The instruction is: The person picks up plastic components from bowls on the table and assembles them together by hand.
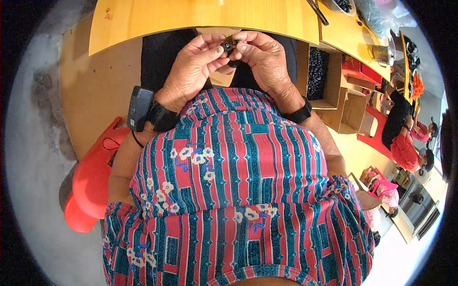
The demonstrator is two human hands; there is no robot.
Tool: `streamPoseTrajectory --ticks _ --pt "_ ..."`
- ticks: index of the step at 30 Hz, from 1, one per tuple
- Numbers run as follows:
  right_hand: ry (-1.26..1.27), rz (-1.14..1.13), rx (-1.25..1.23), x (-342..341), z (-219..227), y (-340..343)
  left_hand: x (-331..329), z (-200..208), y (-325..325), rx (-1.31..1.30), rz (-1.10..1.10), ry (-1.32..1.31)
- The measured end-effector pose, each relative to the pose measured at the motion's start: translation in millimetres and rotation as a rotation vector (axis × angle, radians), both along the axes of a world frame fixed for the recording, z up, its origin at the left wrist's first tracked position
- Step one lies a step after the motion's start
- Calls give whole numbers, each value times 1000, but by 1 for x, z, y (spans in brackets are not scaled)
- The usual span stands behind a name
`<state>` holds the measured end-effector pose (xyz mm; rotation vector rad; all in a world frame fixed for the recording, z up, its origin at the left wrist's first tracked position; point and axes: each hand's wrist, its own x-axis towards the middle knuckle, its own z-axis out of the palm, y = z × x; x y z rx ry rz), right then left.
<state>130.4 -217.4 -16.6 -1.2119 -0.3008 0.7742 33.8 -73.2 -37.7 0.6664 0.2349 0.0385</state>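
Between my two hands is a small dark, shiny part [229, 45], just off the near edge of the wooden table [200, 13]. My left hand [199, 56] pinches it from the left with thumb and fingertips. From the right, the thumb and fingers of my right hand [263, 56] close on the same piece. A black bit hangs just below it, near the fingertips. The exact kind of the part is too small to make out. Both hands are above my lap, and each wrist wears a black strap.
On the right, a cardboard box [317, 71] holds many small dark pieces, beside another open carton [352, 112]. A bowl of dark parts [341, 5] stands on the table at the upper right. A red chair [93, 176] is at my left. Several people sit farther right.
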Motion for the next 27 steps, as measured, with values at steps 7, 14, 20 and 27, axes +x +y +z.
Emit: streamPoseTrajectory --ticks 7,14,20,27 --pt "-55 15 15 -1 0 1 0 2 0 4 3 21" --pt "-82 30 -2 1 -4 1 0 -1 -1 14 11 38" --pt "-62 16 -25 1 -1 1 1 -1 -1 20 1 12" --pt "-171 6 -64 1 -1 2 1 -1 -1 27 16 30"
